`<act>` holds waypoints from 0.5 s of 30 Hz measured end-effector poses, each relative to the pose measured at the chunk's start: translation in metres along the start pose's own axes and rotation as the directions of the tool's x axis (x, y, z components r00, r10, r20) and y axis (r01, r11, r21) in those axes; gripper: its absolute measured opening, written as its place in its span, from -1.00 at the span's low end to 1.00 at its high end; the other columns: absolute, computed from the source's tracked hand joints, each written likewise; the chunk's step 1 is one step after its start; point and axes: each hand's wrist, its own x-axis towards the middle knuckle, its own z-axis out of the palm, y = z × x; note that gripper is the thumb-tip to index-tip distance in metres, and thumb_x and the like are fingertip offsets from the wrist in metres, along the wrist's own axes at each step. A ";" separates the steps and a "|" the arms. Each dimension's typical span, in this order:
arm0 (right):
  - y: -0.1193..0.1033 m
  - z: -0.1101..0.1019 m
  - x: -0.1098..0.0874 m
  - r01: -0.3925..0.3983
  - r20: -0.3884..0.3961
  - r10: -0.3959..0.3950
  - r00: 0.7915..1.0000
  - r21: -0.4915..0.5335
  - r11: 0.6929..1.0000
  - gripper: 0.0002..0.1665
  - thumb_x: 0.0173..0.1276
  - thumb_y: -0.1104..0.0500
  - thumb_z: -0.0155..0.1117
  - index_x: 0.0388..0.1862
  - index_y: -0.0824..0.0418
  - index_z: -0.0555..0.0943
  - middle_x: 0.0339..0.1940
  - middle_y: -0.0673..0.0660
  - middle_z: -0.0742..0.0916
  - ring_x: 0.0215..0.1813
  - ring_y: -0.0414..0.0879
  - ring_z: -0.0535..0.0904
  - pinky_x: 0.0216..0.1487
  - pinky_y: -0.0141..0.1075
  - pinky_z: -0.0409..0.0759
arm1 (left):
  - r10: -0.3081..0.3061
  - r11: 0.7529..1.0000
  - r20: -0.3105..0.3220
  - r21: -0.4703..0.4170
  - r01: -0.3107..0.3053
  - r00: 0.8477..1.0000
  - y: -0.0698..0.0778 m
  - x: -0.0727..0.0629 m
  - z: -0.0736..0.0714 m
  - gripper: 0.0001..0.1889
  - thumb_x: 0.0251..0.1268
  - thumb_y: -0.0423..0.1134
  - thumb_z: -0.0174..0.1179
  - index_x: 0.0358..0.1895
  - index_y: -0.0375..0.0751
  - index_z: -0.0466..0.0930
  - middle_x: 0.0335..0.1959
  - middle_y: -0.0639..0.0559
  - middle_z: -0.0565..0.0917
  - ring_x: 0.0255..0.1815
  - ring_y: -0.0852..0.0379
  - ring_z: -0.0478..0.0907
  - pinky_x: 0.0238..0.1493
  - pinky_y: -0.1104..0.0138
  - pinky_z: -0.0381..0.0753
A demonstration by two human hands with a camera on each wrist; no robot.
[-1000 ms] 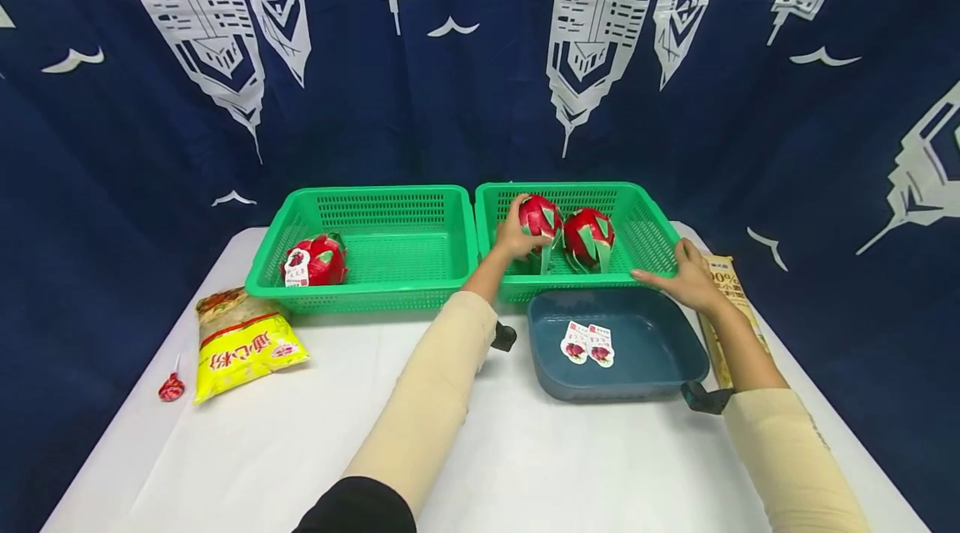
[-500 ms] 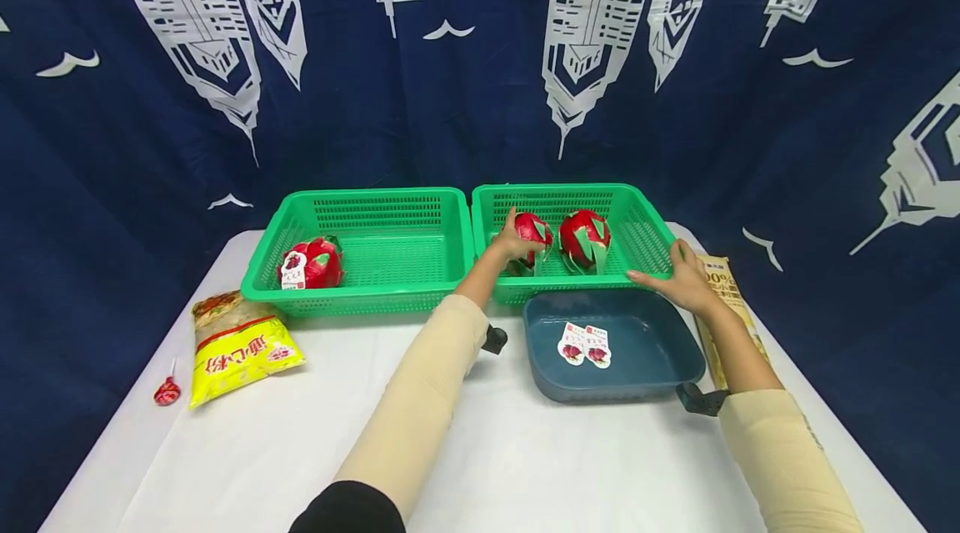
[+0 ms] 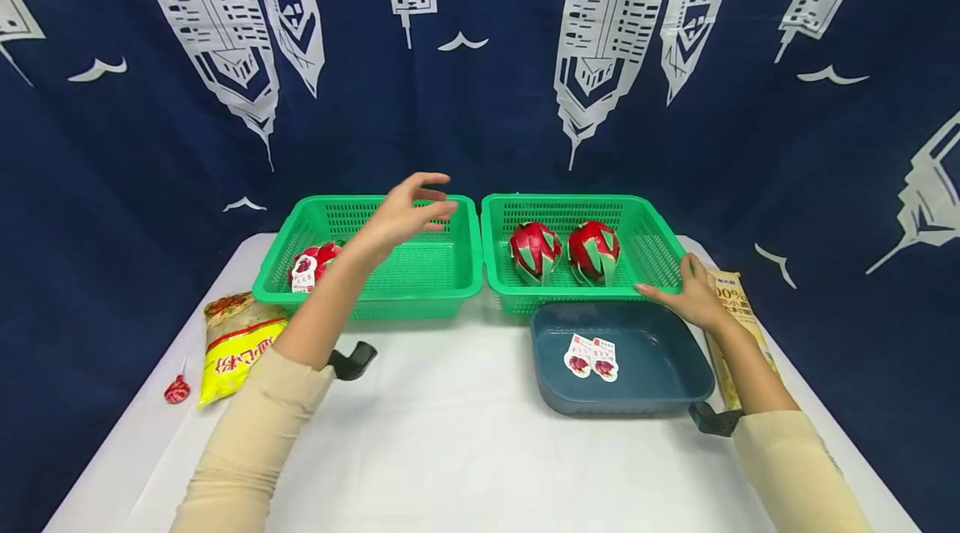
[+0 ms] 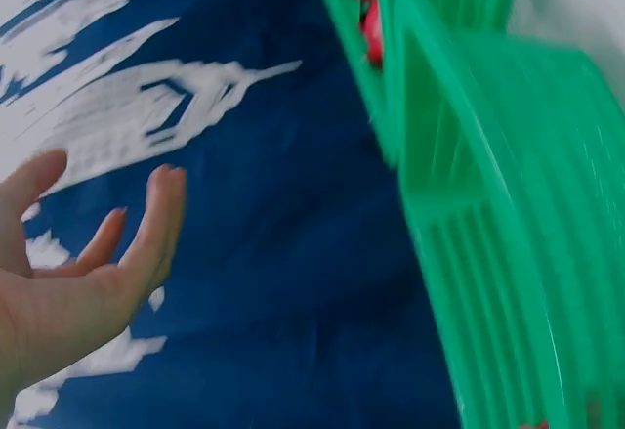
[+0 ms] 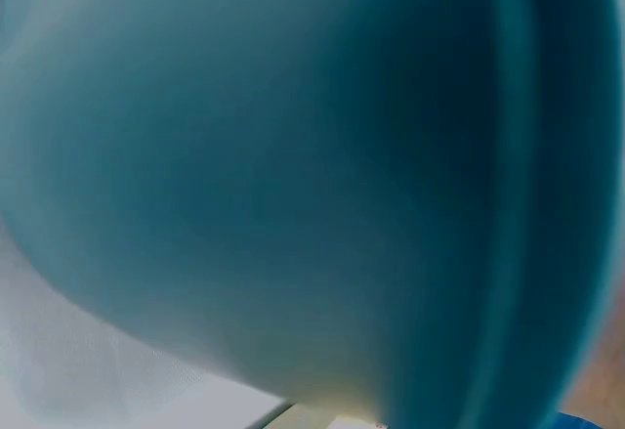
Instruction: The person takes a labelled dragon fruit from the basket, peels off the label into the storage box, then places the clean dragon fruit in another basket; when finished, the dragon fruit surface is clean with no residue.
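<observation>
My left hand [image 3: 408,212] is raised over the left green basket [image 3: 360,304], fingers spread and loosely bent, holding nothing. In the left wrist view the same hand [image 4: 88,273] shows bare against the blue curtain. One dragon fruit [image 3: 327,253] with a white tag [image 3: 303,273] lies in that basket, partly behind my forearm. Two more dragon fruits, a left one [image 3: 535,251] and a right one [image 3: 594,251], stand side by side in the right green basket [image 3: 566,295]. My right hand [image 3: 696,295] grips this basket's front right corner, thumb along the front rim.
A dark blue bin [image 3: 667,358] with two fruit-printed tags [image 3: 591,356] stands before the right basket; its wall [image 5: 244,155] fills the right wrist view. A tan package [image 3: 738,308] lies at right. At left are a yellow pasta bag [image 3: 240,358] and a red lollipop [image 3: 177,389].
My left hand has let go of the left dragon fruit in the right basket, then lifted and swung left over the left basket. My right hand stays at the basket corner.
</observation>
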 end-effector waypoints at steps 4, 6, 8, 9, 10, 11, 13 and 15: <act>0.000 0.001 -0.004 0.007 -0.008 -0.007 1.000 0.005 1.000 0.32 0.19 -0.31 0.16 0.38 0.42 -0.44 0.40 0.43 -0.32 0.36 0.44 -0.39 0.10 0.43 -0.07 | 0.125 0.991 -0.272 -0.020 -0.136 0.954 -0.017 -0.041 -0.032 -0.52 0.30 -0.26 0.12 0.26 -0.16 0.25 0.04 -0.12 0.45 -0.10 0.04 0.56 -0.01 0.20 0.52; 0.000 0.002 -0.006 0.015 -0.010 -0.015 1.000 0.010 1.000 0.32 0.19 -0.30 0.16 0.37 0.43 -0.44 0.40 0.43 -0.31 0.36 0.44 -0.39 0.09 0.43 -0.07 | 0.112 0.990 -0.435 -0.026 -0.137 0.893 -0.032 -0.060 -0.041 -0.54 0.30 -0.25 0.11 0.24 -0.13 0.25 -0.07 -0.05 0.47 -0.22 0.11 0.56 -0.11 0.30 0.54; -0.002 0.002 -0.006 0.024 -0.009 -0.024 1.000 0.015 1.000 0.31 0.20 -0.29 0.15 0.37 0.44 -0.44 0.40 0.44 -0.31 0.36 0.45 -0.39 0.09 0.43 -0.07 | 0.055 0.995 -0.587 -0.035 -0.094 0.808 -0.053 -0.075 -0.046 -0.54 0.30 -0.22 0.11 0.23 -0.07 0.24 -0.17 0.03 0.44 -0.34 0.18 0.48 -0.25 0.40 0.49; -0.002 0.002 -0.006 0.028 -0.007 -0.028 1.000 0.016 0.999 0.31 0.20 -0.29 0.15 0.37 0.44 -0.44 0.40 0.44 -0.31 0.36 0.45 -0.39 0.09 0.43 -0.07 | 0.017 0.996 -0.653 -0.056 -0.071 0.757 -0.065 -0.081 -0.047 -0.54 0.30 -0.22 0.11 0.24 -0.04 0.23 -0.22 0.07 0.41 -0.37 0.20 0.43 -0.32 0.44 0.44; -0.003 0.002 -0.005 0.029 -0.005 -0.029 1.000 0.013 1.000 0.31 0.20 -0.29 0.15 0.36 0.45 -0.44 0.40 0.45 -0.31 0.36 0.45 -0.39 0.09 0.43 -0.06 | -0.025 0.995 -0.709 -0.087 -0.053 0.704 -0.077 -0.086 -0.046 -0.54 0.30 -0.23 0.10 0.24 -0.01 0.22 -0.26 0.08 0.38 -0.41 0.22 0.37 -0.39 0.47 0.39; -0.003 0.002 -0.004 0.028 -0.004 -0.028 1.000 0.012 1.000 0.31 0.20 -0.29 0.15 0.36 0.45 -0.44 0.40 0.45 -0.31 0.36 0.45 -0.39 0.09 0.43 -0.06 | -0.074 0.991 -0.750 -0.127 -0.033 0.658 -0.090 -0.090 -0.045 -0.53 0.30 -0.23 0.09 0.24 0.03 0.20 -0.28 0.08 0.35 -0.43 0.21 0.33 -0.43 0.48 0.33; -0.004 0.003 -0.002 0.030 -0.001 -0.030 1.000 0.013 0.999 0.31 0.20 -0.29 0.15 0.36 0.45 -0.44 0.39 0.46 -0.31 0.35 0.46 -0.38 0.08 0.43 -0.06 | -0.160 0.977 -0.786 -0.211 -0.017 0.597 -0.113 -0.098 -0.041 -0.50 0.31 -0.25 0.07 0.26 0.07 0.14 -0.31 0.07 0.31 -0.43 0.21 0.28 -0.43 0.47 0.29; -0.005 0.003 0.001 0.034 0.007 -0.034 0.999 0.012 0.999 0.31 0.21 -0.29 0.14 0.36 0.46 -0.45 0.39 0.47 -0.32 0.35 0.47 -0.39 0.09 0.43 -0.08 | -0.227 0.955 -0.786 -0.296 -0.028 0.575 -0.132 -0.103 -0.036 -0.47 0.32 -0.26 0.07 0.28 0.09 0.07 -0.31 0.04 0.32 -0.43 0.23 0.34 -0.39 0.48 0.36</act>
